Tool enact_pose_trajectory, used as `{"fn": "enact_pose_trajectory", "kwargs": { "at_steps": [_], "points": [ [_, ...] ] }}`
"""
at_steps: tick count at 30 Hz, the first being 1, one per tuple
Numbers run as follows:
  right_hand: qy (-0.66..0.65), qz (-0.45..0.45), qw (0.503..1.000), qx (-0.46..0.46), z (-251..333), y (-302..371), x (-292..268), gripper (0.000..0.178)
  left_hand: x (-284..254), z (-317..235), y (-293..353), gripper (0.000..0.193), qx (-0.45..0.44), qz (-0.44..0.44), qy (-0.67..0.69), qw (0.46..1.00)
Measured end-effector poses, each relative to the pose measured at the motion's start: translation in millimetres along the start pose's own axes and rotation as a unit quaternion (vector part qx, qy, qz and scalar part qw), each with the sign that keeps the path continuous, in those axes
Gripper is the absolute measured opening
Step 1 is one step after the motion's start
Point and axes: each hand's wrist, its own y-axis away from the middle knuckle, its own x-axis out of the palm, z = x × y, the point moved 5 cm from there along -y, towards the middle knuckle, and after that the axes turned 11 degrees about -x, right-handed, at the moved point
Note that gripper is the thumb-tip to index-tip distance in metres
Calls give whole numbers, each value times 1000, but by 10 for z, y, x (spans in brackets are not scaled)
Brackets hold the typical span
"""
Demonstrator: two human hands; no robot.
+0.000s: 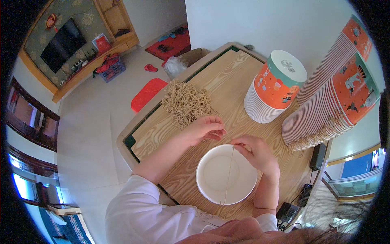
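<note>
A white paper bucket (204, 190) stands mouth up on the wooden table in front of me. My right hand (258, 153) pinches a thin tan strand of twine (230, 173) at the bucket's far rim. The strand runs across the open mouth to the near rim. Beyond the bucket, my left hand (209, 129) has its fingers closed in a pinch, with what looks like a bit of twine at the fingertips. A tangled heap of tan twine (186, 101) lies just past my left hand, on the table's left side.
Upside-down nested orange-and-green paper buckets (272, 87) stand at the back right. Taller leaning stacks (321, 118) are farther right, with twine strands hanging on the nearer one. Black adapters and cables (288, 211) lie by the right edge. A red stool (148, 94) stands beyond the table's left edge.
</note>
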Motion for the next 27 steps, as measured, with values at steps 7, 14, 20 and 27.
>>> {"fn": "enact_pose_trajectory", "kwargs": {
  "at_steps": [7, 14, 20, 27],
  "points": [
    [118, 21, 993, -4, 138, -31, 87, 39, 30, 303, -40, 23, -30, 9, 167, 986],
    [74, 1, 983, -167, 236, -79, 125, 24, 132, 401, 251, 38, -17, -21, 76, 997],
    [49, -13, 992, -119, 171, -73, 55, 17, 303, 389, 577, 49, 18, 37, -100, 994],
    [36, 28, 996, -81, 112, -54, 84, 12, 373, 399, 612, 43, 18, 26, -115, 993]
  ]
}}
